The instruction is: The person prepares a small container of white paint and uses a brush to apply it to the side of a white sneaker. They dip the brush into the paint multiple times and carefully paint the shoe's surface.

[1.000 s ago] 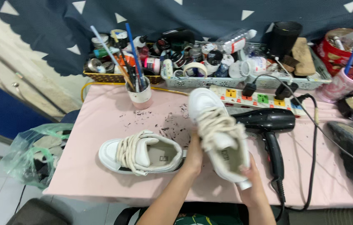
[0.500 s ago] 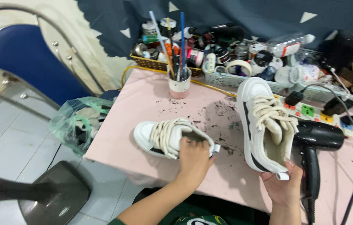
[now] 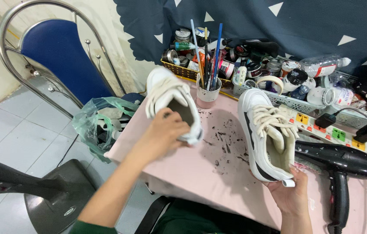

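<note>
The left hand (image 3: 166,132) is lifting a white sneaker (image 3: 172,104) clear of the bench (image 3: 201,167), its grip closing over the rim of the shoe's opening, with the fingers curling at the collar and the thumb side hidden behind the hand. Held that way, the sneaker is tilting with its toe pointing up and away toward the cup of brushes (image 3: 207,93), so the inside and the loose laces are facing the camera (a pose that seems suited to looking into the shoe). The shoe is sitting above and beyond the hand, its heel end nearest the palm.

The right hand (image 3: 289,197) is cupping the heel of a second white sneaker (image 3: 266,138), the one with a dark side stripe. Its fingers are spreading under the sole and heel rather than pinching, so the shoe is resting partly on the palm while its toe is pointing toward the white basket (image 3: 296,104) of jars and bottles. This sneaker is lying lengthwise ahead of the hand, opening upward, laces slack across the tongue.

Between the two shoes the pink bench surface is showing dark flecks and smears. A black hair dryer (image 3: 341,167) is lying just beside the right-hand sneaker, near a power strip (image 3: 335,130). Off the left edge, a green plastic bag (image 3: 99,123) is hanging near a blue chair (image 3: 60,56).
</note>
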